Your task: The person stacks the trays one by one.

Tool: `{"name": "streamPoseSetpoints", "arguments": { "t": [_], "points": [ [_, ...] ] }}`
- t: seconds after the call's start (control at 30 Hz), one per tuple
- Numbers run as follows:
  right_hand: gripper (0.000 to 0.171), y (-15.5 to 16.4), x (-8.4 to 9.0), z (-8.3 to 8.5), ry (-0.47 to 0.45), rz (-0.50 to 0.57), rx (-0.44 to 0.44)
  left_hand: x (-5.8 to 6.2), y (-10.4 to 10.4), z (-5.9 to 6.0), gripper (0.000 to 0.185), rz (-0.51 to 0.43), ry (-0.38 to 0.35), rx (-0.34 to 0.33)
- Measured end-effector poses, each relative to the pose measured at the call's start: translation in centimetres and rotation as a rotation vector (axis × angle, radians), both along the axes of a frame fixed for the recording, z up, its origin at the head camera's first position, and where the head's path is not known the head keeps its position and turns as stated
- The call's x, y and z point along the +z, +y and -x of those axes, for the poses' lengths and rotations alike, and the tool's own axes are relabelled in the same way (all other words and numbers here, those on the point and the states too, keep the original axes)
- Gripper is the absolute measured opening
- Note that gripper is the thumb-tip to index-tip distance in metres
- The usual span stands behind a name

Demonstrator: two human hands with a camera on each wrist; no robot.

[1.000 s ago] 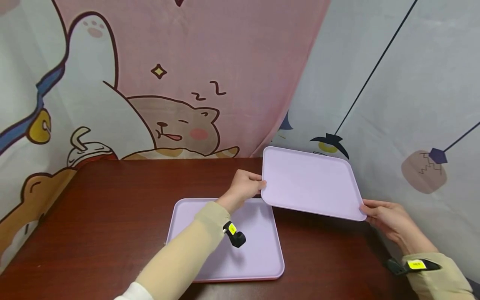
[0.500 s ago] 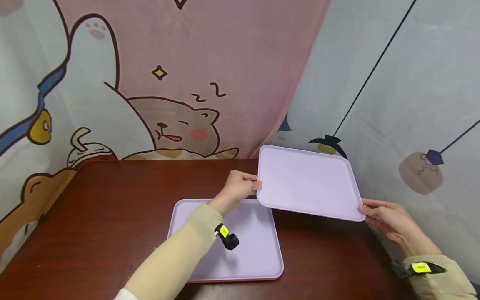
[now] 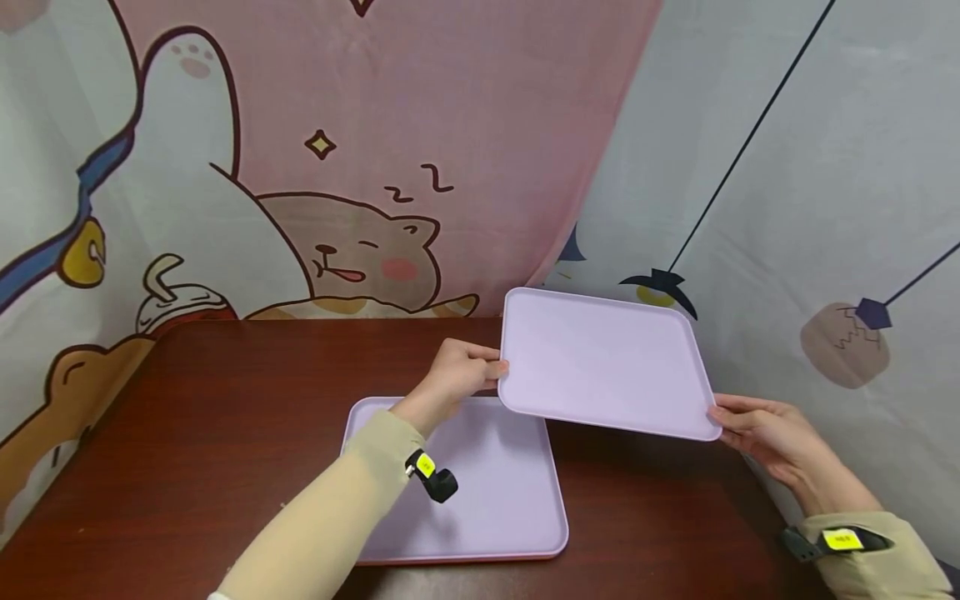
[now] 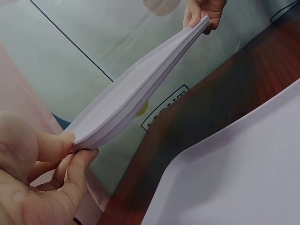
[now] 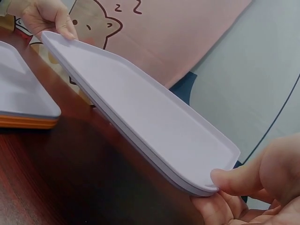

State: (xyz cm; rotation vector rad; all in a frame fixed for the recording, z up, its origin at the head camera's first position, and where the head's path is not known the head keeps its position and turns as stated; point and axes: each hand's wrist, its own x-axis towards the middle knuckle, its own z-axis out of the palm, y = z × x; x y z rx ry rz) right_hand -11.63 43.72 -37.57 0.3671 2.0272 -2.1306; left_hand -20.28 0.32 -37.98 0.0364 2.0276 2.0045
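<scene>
Both hands hold a lavender rectangular tray (image 3: 603, 362) above the table at the back right, tilted with its right end lower in the head view. My left hand (image 3: 459, 373) pinches its left edge, thumb on top and fingers beneath. My right hand (image 3: 776, 442) pinches the near right corner the same way. From the wrists, the tray's side (image 5: 126, 131) shows layered rims, like trays nested together. Below and to the left, another lavender tray (image 3: 502, 492) lies flat on the table, partly hidden by my left forearm. Orange rims (image 5: 28, 123) show under it in the right wrist view.
The dark red-brown wooden table (image 3: 210, 433) carries the lower stack. Behind it hangs a pink and pale cloth (image 3: 480, 125) with cartoon animals, continuing along the right side close to the held tray and right hand.
The held tray has shifted slightly left in the head view, with both hands still gripping it. The left forearm moved left with it; the stack on the table stayed put.
</scene>
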Motion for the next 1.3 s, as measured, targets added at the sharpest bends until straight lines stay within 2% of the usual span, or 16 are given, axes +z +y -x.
{"name": "streamPoseSetpoints", "arguments": {
  "t": [0.43, 0.6, 0.77, 1.0, 1.3],
  "points": [
    [0.027, -2.2, 0.5, -0.1, -0.005, -0.010, -0.002, 0.0, -2.6, -0.6, 0.028, -0.005, 0.007, 0.017],
    [0.027, -2.8, 0.5, -0.1, 0.011, -0.007, 0.014, 0.3, -3.5, -1.0, 0.028, -0.028, 0.001, 0.011],
    [0.026, -3.5, 0.6, -0.2, 0.026, -0.023, 0.041, 0.3, -4.5, -1.3, 0.029, -0.011, 0.001, 0.009],
    [0.028, -4.8, 0.7, -0.2, 0.056, 0.011, 0.058, 0.0, -6.3, -2.0, 0.029, -0.008, -0.006, 0.022],
    [0.027, -6.1, 0.6, -0.2, 0.068, -0.041, 0.091, -0.1, -7.9, -2.7, 0.029, 0.019, 0.004, 0.033]
  ]
}}
